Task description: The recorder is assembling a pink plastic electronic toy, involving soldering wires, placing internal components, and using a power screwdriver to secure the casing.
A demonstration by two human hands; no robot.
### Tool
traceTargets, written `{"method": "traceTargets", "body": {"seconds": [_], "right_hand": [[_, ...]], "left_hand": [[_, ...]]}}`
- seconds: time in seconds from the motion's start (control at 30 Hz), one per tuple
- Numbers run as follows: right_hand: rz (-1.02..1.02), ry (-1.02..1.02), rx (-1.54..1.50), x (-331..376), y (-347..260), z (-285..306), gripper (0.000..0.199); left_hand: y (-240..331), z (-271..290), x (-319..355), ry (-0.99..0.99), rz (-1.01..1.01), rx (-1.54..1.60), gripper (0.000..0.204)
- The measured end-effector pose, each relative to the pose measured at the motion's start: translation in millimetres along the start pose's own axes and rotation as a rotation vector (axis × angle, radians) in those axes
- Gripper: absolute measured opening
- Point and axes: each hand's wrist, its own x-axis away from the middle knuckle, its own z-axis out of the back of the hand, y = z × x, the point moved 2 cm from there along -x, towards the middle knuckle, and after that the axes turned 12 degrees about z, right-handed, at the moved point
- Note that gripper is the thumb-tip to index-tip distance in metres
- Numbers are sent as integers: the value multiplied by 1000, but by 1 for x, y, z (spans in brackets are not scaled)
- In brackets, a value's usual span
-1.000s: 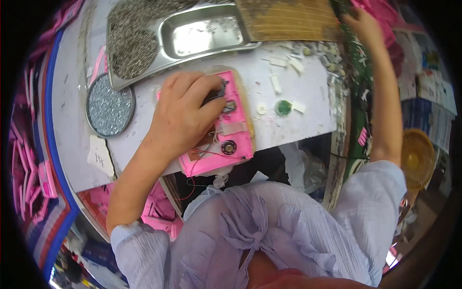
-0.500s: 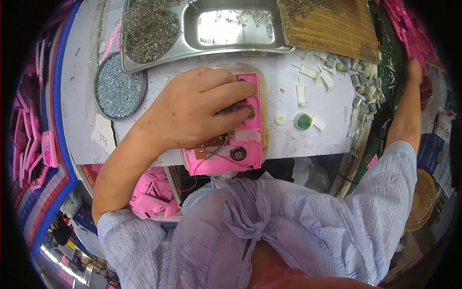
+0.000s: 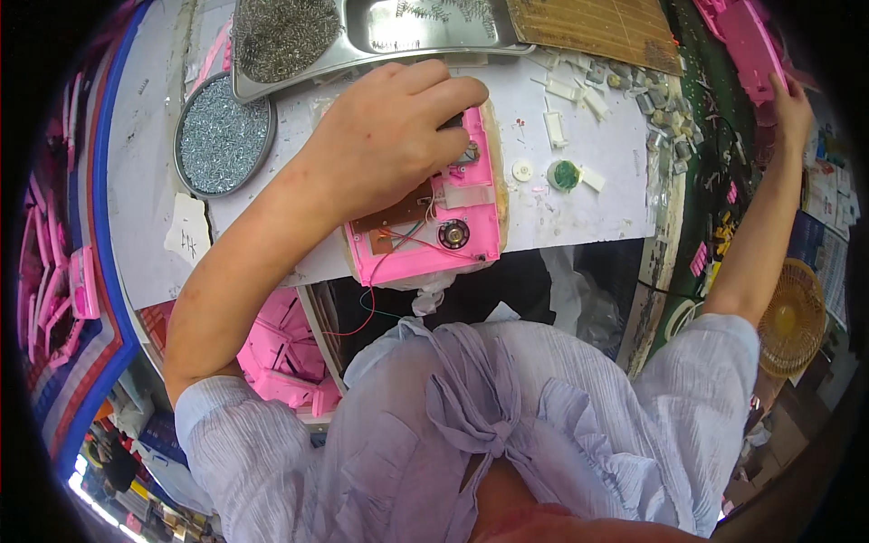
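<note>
A pink plastic housing (image 3: 416,262) lies in front of me at the table's near edge, its inside facing up. Round black speaker (image 3: 453,234), brown circuit board (image 3: 389,213) and thin red and dark wires show in it. My left hand (image 3: 389,136) reaches across its upper part with curled fingers, around a dark part they mostly hide. Far out to the right, my right hand (image 3: 789,110) is closed on the edge of a pink plastic panel (image 3: 753,52).
Beyond the housing stands a metal tray (image 3: 380,56) with springs, beside a brown board (image 3: 597,32). A round dish of screws (image 3: 226,136) is at left. White plastic pieces (image 3: 554,129), a green-filled cup (image 3: 564,176) and small metal parts (image 3: 668,127) lie right. Pink parts (image 3: 285,348) fill a box below.
The view has shifted, so the table sits higher in it. My right hand has moved outward and upward, and the pink panel there shows more plainly. My left hand stays over the housing.
</note>
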Motion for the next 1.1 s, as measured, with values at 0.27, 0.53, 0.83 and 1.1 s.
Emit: {"method": "traceTargets", "body": {"seconds": [0.27, 0.53, 0.83, 1.1], "right_hand": [[-53, 102, -1315, 177, -166, 153, 38], [382, -985, -991, 197, -385, 57, 19], [312, -1217, -737, 197, -415, 20, 31], [356, -1102, -662, 203, -426, 29, 25]], "left_hand": [[-1, -5, 5, 34, 34, 83, 12], [0, -7, 14, 72, 130, 129, 12], [-1, -16, 20, 104, 170, 198, 12], [0, -23, 23, 150, 185, 200, 11]]}}
